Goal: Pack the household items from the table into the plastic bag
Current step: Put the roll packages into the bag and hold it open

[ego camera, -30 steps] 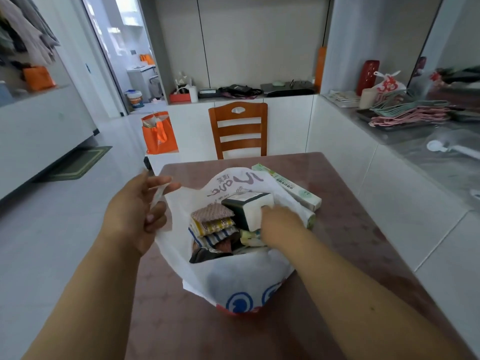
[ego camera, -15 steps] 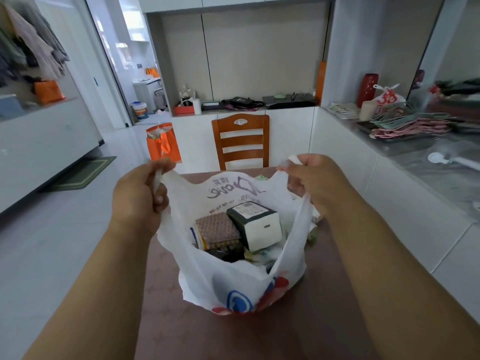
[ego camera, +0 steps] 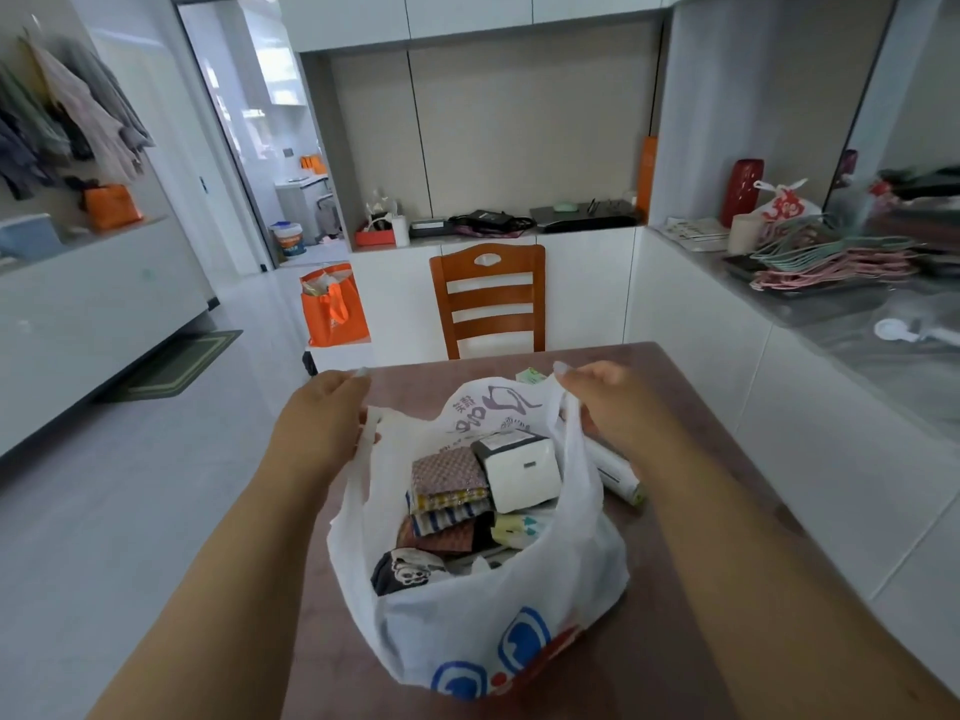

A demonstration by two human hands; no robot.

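Note:
A white plastic bag [ego camera: 467, 631] with blue and red print stands open on the brown table [ego camera: 675, 641]. Inside lie a white box with a dark top [ego camera: 522, 472], a stack of patterned cloths [ego camera: 449, 493] and a dark cloth with a white figure [ego camera: 408, 571]. My left hand [ego camera: 317, 433] grips the bag's left handle. My right hand [ego camera: 610, 407] grips the right handle. Behind the bag, a long white-and-green box [ego camera: 615, 475] lies on the table, mostly hidden; its far end [ego camera: 531, 376] peeks over the rim.
A wooden chair [ego camera: 488, 298] stands at the table's far edge. An orange bag [ego camera: 332, 306] sits on a low surface to the left. To the right, a counter [ego camera: 831, 309] carries a pile of hangers [ego camera: 831, 259] and a white printed bag [ego camera: 784, 205].
My right hand left the white box inside the bag and took the right handle. Both hands lifted the handles, then lowered and spread them, so the bag stands wide open.

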